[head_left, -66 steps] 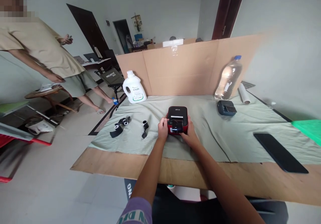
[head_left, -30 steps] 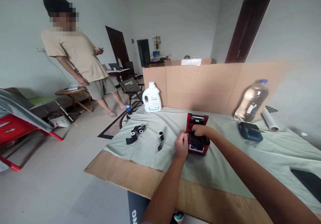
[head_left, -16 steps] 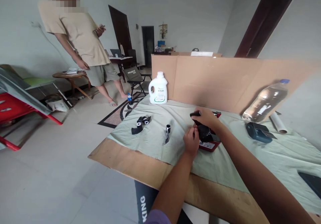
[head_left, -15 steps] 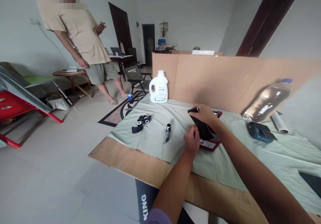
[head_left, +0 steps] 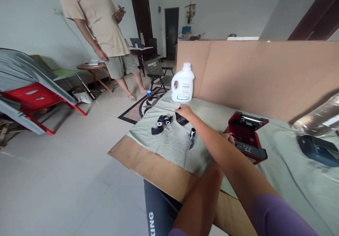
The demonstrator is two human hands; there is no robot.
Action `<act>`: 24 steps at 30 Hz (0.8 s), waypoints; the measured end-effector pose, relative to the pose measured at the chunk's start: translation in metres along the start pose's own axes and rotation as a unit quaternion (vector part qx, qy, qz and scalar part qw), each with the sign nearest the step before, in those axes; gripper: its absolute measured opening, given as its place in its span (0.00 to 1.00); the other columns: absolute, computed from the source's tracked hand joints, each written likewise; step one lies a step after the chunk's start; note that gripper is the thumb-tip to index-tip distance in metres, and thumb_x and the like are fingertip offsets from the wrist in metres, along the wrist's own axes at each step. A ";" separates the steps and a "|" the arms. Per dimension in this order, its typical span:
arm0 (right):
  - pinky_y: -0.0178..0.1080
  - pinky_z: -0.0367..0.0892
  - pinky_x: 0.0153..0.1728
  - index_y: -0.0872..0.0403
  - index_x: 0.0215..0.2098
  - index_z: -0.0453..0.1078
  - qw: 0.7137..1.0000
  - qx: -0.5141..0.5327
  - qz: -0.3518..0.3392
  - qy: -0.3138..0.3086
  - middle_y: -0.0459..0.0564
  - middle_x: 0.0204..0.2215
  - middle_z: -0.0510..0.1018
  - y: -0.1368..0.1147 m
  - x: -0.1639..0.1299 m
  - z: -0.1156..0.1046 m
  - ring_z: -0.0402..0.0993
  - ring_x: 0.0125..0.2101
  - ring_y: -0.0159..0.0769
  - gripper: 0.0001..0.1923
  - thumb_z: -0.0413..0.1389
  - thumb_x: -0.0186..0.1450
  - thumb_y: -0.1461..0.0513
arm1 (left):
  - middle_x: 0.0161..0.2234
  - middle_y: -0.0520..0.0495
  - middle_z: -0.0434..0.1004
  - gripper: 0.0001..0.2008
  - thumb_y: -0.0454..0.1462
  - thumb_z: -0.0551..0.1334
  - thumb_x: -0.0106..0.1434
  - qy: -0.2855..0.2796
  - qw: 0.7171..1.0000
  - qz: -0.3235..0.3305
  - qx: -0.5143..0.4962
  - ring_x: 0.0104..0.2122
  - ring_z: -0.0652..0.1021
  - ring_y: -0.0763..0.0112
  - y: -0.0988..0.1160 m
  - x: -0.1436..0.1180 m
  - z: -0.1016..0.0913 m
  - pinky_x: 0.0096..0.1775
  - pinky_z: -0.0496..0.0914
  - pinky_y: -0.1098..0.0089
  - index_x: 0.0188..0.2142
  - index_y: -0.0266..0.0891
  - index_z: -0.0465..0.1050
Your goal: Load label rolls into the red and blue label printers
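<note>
Carried away from the red label printer (head_left: 246, 133), a black roll (head_left: 181, 119) is gripped by right hand (head_left: 184, 112) fingers toward ten o'clock; left hand (head_left: 230, 138) grip cannot be told.

The right hand (head_left: 184, 112) reaches far left of the red box-shaped plastic printer (head_left: 247, 137), fingers closed; the left hand (head_left: 229, 138) touches its side, mostly hidden.

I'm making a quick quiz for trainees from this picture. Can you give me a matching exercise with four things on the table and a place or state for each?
Things:
1. red printer
2. white jug
3. black roll
4. dark blue device

Place or state:
A. by the cardboard wall
B. lid open
C. held in the right hand
D. far right on the cloth

Pairs: 1-B, 2-A, 3-C, 4-D
</note>
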State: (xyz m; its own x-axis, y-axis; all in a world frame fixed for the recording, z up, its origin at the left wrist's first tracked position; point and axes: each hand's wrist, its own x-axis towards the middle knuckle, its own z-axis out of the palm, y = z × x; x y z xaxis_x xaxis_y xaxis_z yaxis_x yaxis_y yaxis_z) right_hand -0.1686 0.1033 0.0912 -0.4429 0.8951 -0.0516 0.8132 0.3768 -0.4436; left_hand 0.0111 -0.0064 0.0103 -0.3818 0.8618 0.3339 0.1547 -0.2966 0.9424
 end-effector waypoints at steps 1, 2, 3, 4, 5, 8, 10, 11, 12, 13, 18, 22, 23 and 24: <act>0.40 0.70 0.44 0.56 0.49 0.74 1.000 -0.015 0.012 -0.024 0.60 0.49 0.80 -0.003 0.001 0.009 0.77 0.49 0.47 0.19 0.60 0.64 0.55 | 0.46 0.39 0.81 0.13 0.36 0.54 0.72 -0.002 1.000 0.011 -0.014 0.46 0.80 0.57 0.004 -0.002 -0.003 0.53 0.74 0.58 0.47 0.42 0.77; 0.42 0.70 0.45 0.57 0.48 0.75 0.998 -0.030 0.024 -0.046 0.62 0.48 0.80 -0.005 0.000 0.017 0.77 0.49 0.50 0.19 0.62 0.61 0.58 | 0.47 0.40 0.81 0.14 0.37 0.53 0.72 -0.004 0.999 0.023 -0.027 0.48 0.80 0.57 0.008 -0.005 -0.006 0.54 0.73 0.57 0.48 0.43 0.77; 0.44 0.70 0.45 0.58 0.48 0.75 0.996 -0.044 0.035 -0.065 0.65 0.48 0.80 -0.007 -0.001 0.024 0.77 0.49 0.53 0.20 0.64 0.59 0.60 | 0.47 0.40 0.81 0.14 0.37 0.53 0.72 -0.006 0.999 0.033 -0.038 0.48 0.80 0.57 0.012 -0.007 -0.010 0.55 0.73 0.57 0.49 0.43 0.76; 0.46 0.70 0.46 0.58 0.49 0.75 0.994 -0.055 0.043 -0.079 0.67 0.50 0.79 -0.009 -0.002 0.029 0.76 0.50 0.55 0.21 0.64 0.58 0.61 | 0.48 0.41 0.81 0.14 0.37 0.53 0.72 -0.006 0.998 0.039 -0.046 0.49 0.80 0.57 0.015 -0.009 -0.012 0.55 0.74 0.56 0.49 0.44 0.76; 0.48 0.70 0.47 0.58 0.51 0.74 0.993 -0.064 0.048 -0.089 0.68 0.51 0.77 -0.011 -0.004 0.034 0.75 0.52 0.56 0.22 0.64 0.59 0.60 | 0.48 0.42 0.81 0.14 0.37 0.53 0.72 -0.003 0.998 0.040 -0.049 0.49 0.80 0.57 0.017 -0.011 -0.014 0.55 0.74 0.56 0.49 0.45 0.76; 0.54 0.68 0.52 0.57 0.60 0.66 0.989 -0.082 0.063 -0.101 0.70 0.57 0.71 -0.014 -0.012 0.033 0.71 0.56 0.58 0.31 0.60 0.64 0.50 | 0.47 0.40 0.80 0.13 0.37 0.53 0.72 0.007 0.998 0.036 -0.058 0.48 0.80 0.57 0.017 -0.011 -0.014 0.55 0.73 0.56 0.48 0.44 0.76; 0.56 0.66 0.53 0.56 0.65 0.60 0.992 -0.082 0.065 -0.072 0.70 0.61 0.66 -0.010 -0.019 0.021 0.69 0.58 0.59 0.36 0.53 0.67 0.43 | 0.46 0.39 0.80 0.13 0.37 0.53 0.72 0.015 0.997 0.038 -0.065 0.47 0.79 0.57 0.012 -0.009 -0.009 0.55 0.73 0.55 0.47 0.42 0.76; 0.55 0.66 0.53 0.55 0.66 0.59 0.994 -0.077 0.057 -0.045 0.69 0.62 0.64 -0.006 -0.023 0.013 0.69 0.58 0.58 0.36 0.48 0.69 0.42 | 0.45 0.39 0.80 0.13 0.37 0.53 0.72 0.016 0.997 0.040 -0.067 0.47 0.79 0.58 0.009 -0.008 -0.005 0.55 0.73 0.55 0.47 0.41 0.76; 0.54 0.66 0.53 0.53 0.66 0.59 0.996 -0.072 0.043 -0.020 0.67 0.62 0.64 0.001 -0.028 0.005 0.70 0.57 0.56 0.33 0.45 0.71 0.43 | 0.45 0.38 0.79 0.13 0.37 0.53 0.72 0.016 0.997 0.040 -0.068 0.47 0.79 0.58 0.005 -0.007 -0.002 0.55 0.73 0.55 0.46 0.41 0.75; 0.52 0.67 0.52 0.52 0.64 0.61 0.997 -0.068 0.026 -0.005 0.64 0.61 0.66 0.009 -0.034 -0.004 0.70 0.56 0.54 0.30 0.44 0.72 0.45 | 0.45 0.38 0.79 0.13 0.37 0.53 0.72 0.017 0.997 0.037 -0.070 0.47 0.78 0.59 0.001 -0.005 0.002 0.55 0.72 0.56 0.46 0.40 0.75; 0.39 0.67 0.44 0.51 0.48 0.76 0.994 -0.071 -0.038 -0.069 0.55 0.48 0.80 0.066 -0.073 -0.027 0.76 0.46 0.46 0.14 0.55 0.65 0.62 | 0.45 0.39 0.80 0.10 0.36 0.55 0.71 0.000 0.999 -0.006 -0.047 0.47 0.79 0.60 -0.011 0.000 0.009 0.55 0.70 0.57 0.45 0.39 0.75; 0.33 0.65 0.35 0.52 0.38 0.78 0.986 -0.040 -0.111 -0.121 0.48 0.35 0.83 0.089 -0.099 -0.020 0.76 0.36 0.38 0.13 0.57 0.57 0.69 | 0.45 0.39 0.80 0.14 0.40 0.51 0.73 0.010 0.999 0.028 -0.038 0.47 0.78 0.58 -0.011 -0.004 0.003 0.55 0.69 0.57 0.42 0.41 0.75; 0.32 0.64 0.33 0.53 0.36 0.77 0.985 -0.030 -0.126 -0.119 0.47 0.33 0.82 0.090 -0.103 -0.017 0.75 0.34 0.37 0.11 0.57 0.56 0.70 | 0.45 0.38 0.79 0.15 0.41 0.50 0.74 0.010 0.998 0.045 -0.041 0.48 0.78 0.58 -0.011 -0.006 0.002 0.55 0.69 0.57 0.42 0.41 0.75; 0.32 0.63 0.32 0.54 0.34 0.77 0.984 -0.020 -0.136 -0.110 0.47 0.32 0.81 0.090 -0.105 -0.014 0.75 0.33 0.36 0.10 0.57 0.56 0.70 | 0.45 0.38 0.79 0.15 0.41 0.50 0.74 0.011 0.997 0.062 -0.047 0.48 0.78 0.58 -0.011 -0.008 0.002 0.56 0.68 0.57 0.42 0.41 0.74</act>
State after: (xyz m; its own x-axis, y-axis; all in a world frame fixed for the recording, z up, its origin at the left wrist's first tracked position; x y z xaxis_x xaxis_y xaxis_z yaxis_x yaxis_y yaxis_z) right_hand -0.0435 0.0463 0.0695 -0.7137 0.6883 -0.1300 0.6656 0.6085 -0.4322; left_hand 0.0138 -0.0093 -0.0030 -0.3845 0.8074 0.4475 0.1162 -0.4386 0.8911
